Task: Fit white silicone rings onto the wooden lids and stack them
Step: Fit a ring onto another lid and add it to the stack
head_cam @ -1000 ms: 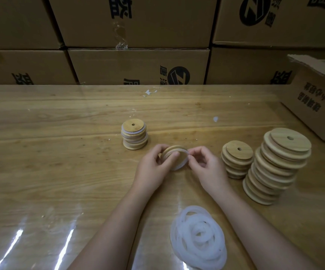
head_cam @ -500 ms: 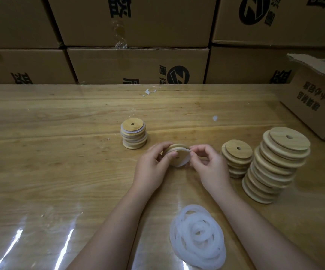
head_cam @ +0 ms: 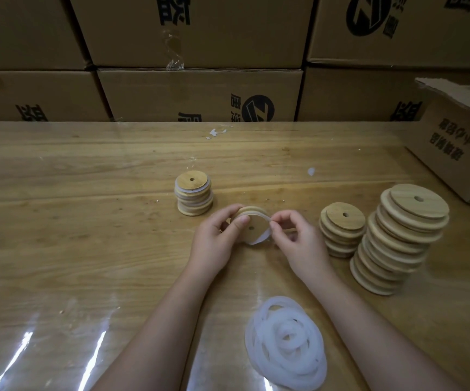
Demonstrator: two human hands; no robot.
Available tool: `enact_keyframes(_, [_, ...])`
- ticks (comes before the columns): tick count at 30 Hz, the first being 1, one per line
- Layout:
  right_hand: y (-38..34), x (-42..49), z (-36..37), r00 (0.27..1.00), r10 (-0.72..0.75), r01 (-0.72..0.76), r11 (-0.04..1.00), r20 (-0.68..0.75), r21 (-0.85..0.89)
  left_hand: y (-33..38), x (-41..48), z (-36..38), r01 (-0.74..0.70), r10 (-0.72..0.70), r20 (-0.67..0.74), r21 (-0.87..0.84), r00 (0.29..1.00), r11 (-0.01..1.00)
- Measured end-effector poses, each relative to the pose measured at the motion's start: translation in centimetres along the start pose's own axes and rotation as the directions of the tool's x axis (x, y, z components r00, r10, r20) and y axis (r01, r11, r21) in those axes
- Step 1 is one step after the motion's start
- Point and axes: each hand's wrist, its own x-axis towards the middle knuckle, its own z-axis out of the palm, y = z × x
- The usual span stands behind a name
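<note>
Wooden lid [head_cam: 252, 224] sits tilted on edge above the worktop [head_cam: 87, 221], gripped at its left rim by the left hand [head_cam: 214, 241]. The right hand [head_cam: 298, 244] pinches the white silicone ring [head_cam: 257, 241] against the lid's right edge.

On the table [head_cam: 73, 221], a lid [head_cam: 252, 227] is held at centre, the left hand [head_cam: 214, 244] at its 8 o'clock, the right hand [head_cam: 298, 244] at its 4 o'clock pinching a ring [head_cam: 259, 239] on its rim. A ringed stack [head_cam: 193, 196] stands near at 11 o'clock. At 3 o'clock stands a short stack [head_cam: 342, 230], with a tall stack [head_cam: 400, 241] just beside it, farther out. A ring pile [head_cam: 286, 342] lies at 6 o'clock, an open box [head_cam: 459, 148] at 2 o'clock, and stacked boxes [head_cam: 200, 94] stand behind the table at 12.
</note>
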Motion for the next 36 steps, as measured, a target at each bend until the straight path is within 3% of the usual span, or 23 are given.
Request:
enact_keyframes(8, [0.2,0.04,-0.04,1.0,0.016,-0.017,0.999,0.018,0.03,0.04,0.08,0.03,0.014,-0.012,0.026,-0.058,1.0,0.998])
enact_keyframes(16, [0.29,-0.03,-0.01,0.999,-0.03,0.03,1.0,-0.027,-0.005,-0.3,-0.17,0.38,-0.113,0.106,0.05,0.18,0.993,0.977])
enact_keyframes(29, [0.34,-0.08,0.16,0.997,-0.012,0.015,0.999,-0.077,0.032,-0.14,0.05,0.21,-0.038,0.042,0.09,-0.048,0.995,0.998])
enact_keyframes(32, [0.28,-0.12,0.18,0.996,-0.069,0.065,0.996,-0.061,-0.057,-0.17,0.12,0.13,-0.017,0.025,0.086,-0.099,0.996,0.995])
enact_keyframes(36, [0.3,0.02,0.03,1.0,-0.008,0.008,1.0,0.005,-0.014,-0.1,0.2,0.07,0.0,0.011,0.086,-0.127,0.996,0.992])
